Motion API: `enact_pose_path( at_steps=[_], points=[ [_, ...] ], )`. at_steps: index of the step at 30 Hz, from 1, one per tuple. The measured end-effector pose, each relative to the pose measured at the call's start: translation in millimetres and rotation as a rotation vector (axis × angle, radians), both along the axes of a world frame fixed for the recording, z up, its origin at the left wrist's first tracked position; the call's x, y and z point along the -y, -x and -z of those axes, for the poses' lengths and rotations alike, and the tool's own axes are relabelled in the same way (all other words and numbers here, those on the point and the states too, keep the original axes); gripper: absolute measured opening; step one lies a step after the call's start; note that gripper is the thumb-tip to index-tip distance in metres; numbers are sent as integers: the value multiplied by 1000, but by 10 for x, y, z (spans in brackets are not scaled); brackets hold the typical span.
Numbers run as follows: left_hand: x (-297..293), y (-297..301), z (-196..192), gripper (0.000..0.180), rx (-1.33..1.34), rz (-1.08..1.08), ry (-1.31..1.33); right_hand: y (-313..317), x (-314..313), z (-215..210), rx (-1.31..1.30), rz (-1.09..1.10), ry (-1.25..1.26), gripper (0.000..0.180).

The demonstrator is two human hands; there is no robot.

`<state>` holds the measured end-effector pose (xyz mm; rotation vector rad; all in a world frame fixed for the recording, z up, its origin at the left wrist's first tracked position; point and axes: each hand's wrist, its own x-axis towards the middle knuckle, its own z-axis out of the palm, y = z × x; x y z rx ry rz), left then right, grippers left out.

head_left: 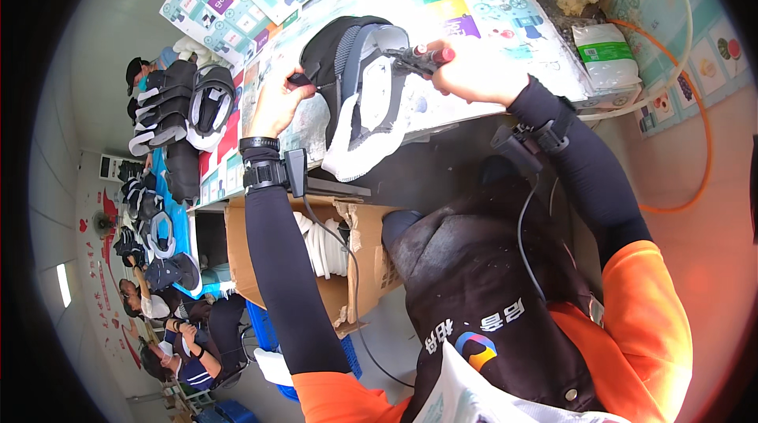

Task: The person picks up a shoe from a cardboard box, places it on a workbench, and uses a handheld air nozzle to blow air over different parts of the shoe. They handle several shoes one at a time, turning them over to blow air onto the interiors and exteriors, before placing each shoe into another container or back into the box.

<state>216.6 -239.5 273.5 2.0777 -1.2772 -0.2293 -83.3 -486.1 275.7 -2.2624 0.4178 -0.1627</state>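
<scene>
A black, grey and white padded piece point(339, 60), shaped like a large shoe upper, lies on the printed tabletop in front of me. Its white edge hangs over the near side of the table. At its left side, my left hand point(278, 103) is closed, pinching a small black tab or strap of it between thumb and fingers. My right hand point(478, 71) grips dark metal pliers point(412, 60) with red handle ends. Their head is over the right edge of the piece, and whether the jaws are closed on it I cannot tell.
Stacked black and white pieces point(166, 103) stand at the table's left. Below is an open cardboard box point(367, 273) with white coiled material. A white and green packet point(606, 56) lies at the far right, by an orange hose point(705, 123). Seated people point(185, 340) are at lower left.
</scene>
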Motion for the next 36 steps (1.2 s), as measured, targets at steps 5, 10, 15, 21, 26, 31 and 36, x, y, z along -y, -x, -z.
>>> enact_pose_path(
  at_steps=[5,10,15,21,26,31,36],
  points=[
    [-79,-40,63,41,53,-64,-36,-93,-32,228,245,87,266,38],
    [-74,-34,74,41,32,-67,-37,10,-47,235,295,41,117,50],
    [-72,45,70,40,45,-90,1,117,-48,213,163,-66,-82,50],
    [-61,59,75,40,36,-60,-4,84,-87,383,364,117,34,40],
    [-88,114,93,35,39,-64,110,200,-206,262,235,-82,-41,36],
    [-53,141,79,33,74,-21,165,203,-244,319,274,57,-223,39],
    [-89,121,65,39,21,-79,41,319,-250,201,77,-72,-267,46]
  ],
)
